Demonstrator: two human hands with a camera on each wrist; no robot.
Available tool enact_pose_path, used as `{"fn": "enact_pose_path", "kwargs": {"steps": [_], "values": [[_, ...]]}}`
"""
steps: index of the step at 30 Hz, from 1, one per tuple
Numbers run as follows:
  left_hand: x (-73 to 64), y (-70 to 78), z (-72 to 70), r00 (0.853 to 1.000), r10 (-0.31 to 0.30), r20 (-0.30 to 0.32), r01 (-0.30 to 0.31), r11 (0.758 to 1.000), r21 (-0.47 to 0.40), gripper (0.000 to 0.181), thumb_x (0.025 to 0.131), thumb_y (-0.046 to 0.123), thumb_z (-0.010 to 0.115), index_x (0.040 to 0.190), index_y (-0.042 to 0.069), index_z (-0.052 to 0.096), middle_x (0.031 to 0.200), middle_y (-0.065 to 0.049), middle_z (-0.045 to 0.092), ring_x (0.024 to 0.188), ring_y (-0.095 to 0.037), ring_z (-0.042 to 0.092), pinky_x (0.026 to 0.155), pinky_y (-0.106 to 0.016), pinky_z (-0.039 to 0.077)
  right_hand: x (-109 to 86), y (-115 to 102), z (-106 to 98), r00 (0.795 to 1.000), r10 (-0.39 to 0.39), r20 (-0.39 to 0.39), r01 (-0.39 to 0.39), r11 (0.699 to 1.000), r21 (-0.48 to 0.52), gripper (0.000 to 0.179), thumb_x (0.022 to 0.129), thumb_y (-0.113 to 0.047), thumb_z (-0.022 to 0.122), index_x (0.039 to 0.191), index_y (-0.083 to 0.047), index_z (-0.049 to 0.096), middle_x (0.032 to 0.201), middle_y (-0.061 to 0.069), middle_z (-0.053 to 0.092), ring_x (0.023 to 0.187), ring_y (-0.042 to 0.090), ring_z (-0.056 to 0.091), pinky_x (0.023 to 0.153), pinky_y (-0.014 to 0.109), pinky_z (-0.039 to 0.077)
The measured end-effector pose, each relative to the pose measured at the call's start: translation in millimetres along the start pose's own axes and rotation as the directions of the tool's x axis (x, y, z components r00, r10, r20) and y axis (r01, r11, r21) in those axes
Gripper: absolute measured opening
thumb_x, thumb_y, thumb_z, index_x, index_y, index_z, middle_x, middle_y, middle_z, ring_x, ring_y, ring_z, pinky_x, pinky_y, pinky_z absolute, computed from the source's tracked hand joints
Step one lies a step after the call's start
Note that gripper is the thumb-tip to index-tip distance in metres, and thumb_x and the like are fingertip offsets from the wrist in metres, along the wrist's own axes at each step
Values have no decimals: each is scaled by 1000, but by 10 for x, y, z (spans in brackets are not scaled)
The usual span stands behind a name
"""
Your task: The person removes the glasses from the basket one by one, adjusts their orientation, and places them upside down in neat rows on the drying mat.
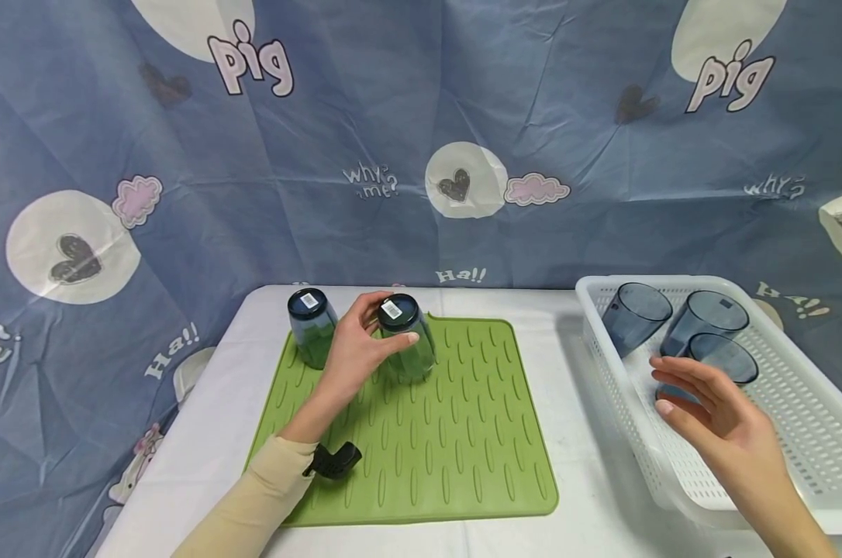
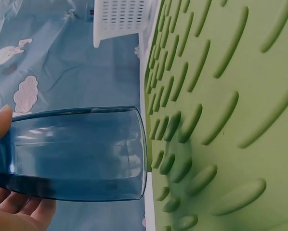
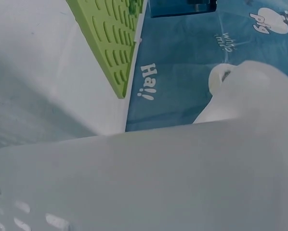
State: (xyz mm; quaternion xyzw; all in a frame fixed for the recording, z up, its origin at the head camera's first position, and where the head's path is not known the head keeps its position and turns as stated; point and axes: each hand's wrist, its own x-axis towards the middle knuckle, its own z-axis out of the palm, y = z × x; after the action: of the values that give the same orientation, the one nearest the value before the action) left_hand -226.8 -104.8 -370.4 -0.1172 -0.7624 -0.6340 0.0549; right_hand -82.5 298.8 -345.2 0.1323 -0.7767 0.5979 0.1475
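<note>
My left hand [image 1: 368,341] grips a blue drinking glass [image 1: 410,353] near its base, thumb on one side and fingers on the other. The glass is upside down over the green ridged mat [image 1: 463,465], a barcode sticker on its base. In the left wrist view, the rim of this glass [image 2: 76,154] is right at the mat. Another upside-down glass [image 1: 312,329] stands to its left on the mat's back corner. My right hand [image 1: 731,422], fingers loosely bent, hovers over a white basket [image 1: 812,442], beside the nearest glass [image 1: 724,356] in it.
Two more blue glasses, one at the left [image 1: 637,310] and one further right [image 1: 710,314], lean mouth-up at the basket's back. A white cloth [image 1: 491,535] covers the table. Behind hangs a blue printed curtain [image 1: 393,93]. The basket's wall [image 3: 134,178] fills the lower right wrist view.
</note>
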Motion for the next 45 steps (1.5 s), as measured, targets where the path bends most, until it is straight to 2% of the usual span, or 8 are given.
{"fn": "enact_pose_path", "kwargs": {"steps": [4,9,16,24,29,37,45], "values": [[42,-34,-3,1000,12,-4,-12,1000,-5,68,76,13,86,135,10,52,133,-5,57,124,-21,52,110,-36,36,-15,7,-17,1000,1,-1,-1,1000,6,52,90,18,57,139,10,44,138,16,53,120,16,54,96,19,46],[73,-64,4,1000,14,-16,-13,1000,11,64,78,15,86,133,13,54,134,1,57,120,-18,54,107,-36,39,-36,12,-8,1000,5,-14,-5,1000,-6,50,90,17,57,139,8,45,137,15,54,119,16,55,95,17,46],[117,-103,25,999,-23,-34,25,999,39,64,79,20,85,134,12,52,133,-4,56,123,-21,51,109,-38,38,-58,26,-8,999,14,-30,-15,1000,-24,49,91,17,57,138,8,46,136,14,55,119,15,55,94,16,45],[198,-160,78,998,-26,-56,29,998,51,62,79,15,84,131,12,52,130,-4,56,122,-21,52,107,-38,40,-71,30,-24,999,10,-31,-11,1000,-3,50,91,17,56,139,8,45,138,15,53,124,18,52,95,16,45],[212,-207,86,997,-33,-64,37,998,53,62,79,14,84,132,12,52,128,-5,57,121,-22,52,106,-38,41,-72,24,-25,999,22,-40,-23,999,-31,50,92,16,56,139,7,46,138,15,53,124,17,52,95,16,45],[233,-233,106,998,-52,-44,56,993,107,65,80,19,83,136,16,50,136,-2,53,126,-21,49,108,-39,39,-73,34,-6,999,7,-44,-8,1000,-19,49,91,17,56,138,9,46,135,15,55,123,17,53,94,16,45],[270,-270,110,999,-42,3,42,993,109,71,83,22,81,142,13,44,144,-2,45,133,-22,42,112,-40,33,-67,26,-28,999,-3,-34,3,1000,2,49,91,18,55,138,11,45,138,19,51,126,18,51,98,18,44]]}}
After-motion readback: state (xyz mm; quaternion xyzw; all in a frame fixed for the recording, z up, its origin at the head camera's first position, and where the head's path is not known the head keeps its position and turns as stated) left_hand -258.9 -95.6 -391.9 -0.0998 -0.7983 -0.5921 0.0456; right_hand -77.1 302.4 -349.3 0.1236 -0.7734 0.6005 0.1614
